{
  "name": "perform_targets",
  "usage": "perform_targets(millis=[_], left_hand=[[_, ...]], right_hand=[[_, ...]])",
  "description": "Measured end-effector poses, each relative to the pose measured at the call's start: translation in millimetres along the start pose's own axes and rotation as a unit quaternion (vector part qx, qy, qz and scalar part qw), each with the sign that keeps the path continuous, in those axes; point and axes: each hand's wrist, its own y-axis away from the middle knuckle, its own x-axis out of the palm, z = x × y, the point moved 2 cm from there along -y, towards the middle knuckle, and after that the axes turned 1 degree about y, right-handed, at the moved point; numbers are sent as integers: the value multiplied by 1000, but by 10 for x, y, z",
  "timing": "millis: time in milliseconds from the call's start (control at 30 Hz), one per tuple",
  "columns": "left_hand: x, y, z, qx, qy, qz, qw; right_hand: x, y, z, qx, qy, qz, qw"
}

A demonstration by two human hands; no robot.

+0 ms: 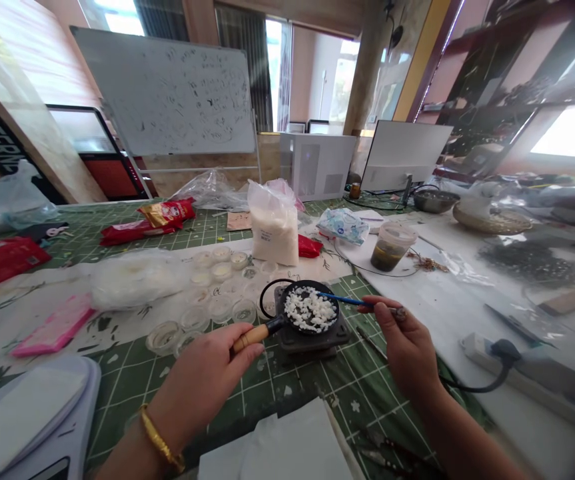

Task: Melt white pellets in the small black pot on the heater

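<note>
Head view looks down on a small black frying pan (312, 308) holding a heap of white flakes (310, 309), with the pan near the front edge of the bench. It sits on a square black hot plate (312, 340), and a black cord (267, 297) curves behind it. The left hand (202, 387) wraps closed around the pan's wooden handle (250, 338), with a gold bangle (160, 437) on that wrist. The right hand (402, 347) pinches a thin blue-handled tool (344, 300) between thumb and fingers, and its far end reaches the pan's rim above the flakes.

Small clear plastic cups (220, 310) stand in a cluster just left of the hot plate, some holding something pale. Behind them stands an open bag of white grains (273, 223), beside red packets (167, 217). A clear tub of dark liquid (392, 247) sits toward the right, and a white power strip (487, 353) lies near the right edge. A green cutting mat (132, 380) covers the bench's near left part, with a pink pad (54, 327) at the left edge.
</note>
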Motion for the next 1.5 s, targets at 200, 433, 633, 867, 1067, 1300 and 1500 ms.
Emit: perform_targets(millis=[200,433,633,867,1067,1300,1500], left_hand=[[1,-9,0,15,-5,-4,1000],[-16,26,-8,16,-7,-7,1000],[-6,24,-4,23,-17,-2,1000],[-11,25,16,12,-29,-5,1000],[-21,25,8,14,-31,-4,999],[-25,34,7,13,-19,-6,1000],[-46,41,-8,-2,-27,-5,1000]], right_hand=[[99,-6,0,-108,68,81,988],[159,82,68,-178,94,111,973],[93,153,174,-208,86,106,968],[-63,140,216,-178,86,46,979],[-106,170,328,-314,219,-28,923],[51,272,349,-307,157,111,932],[-6,218,307,-275,130,75,950]])
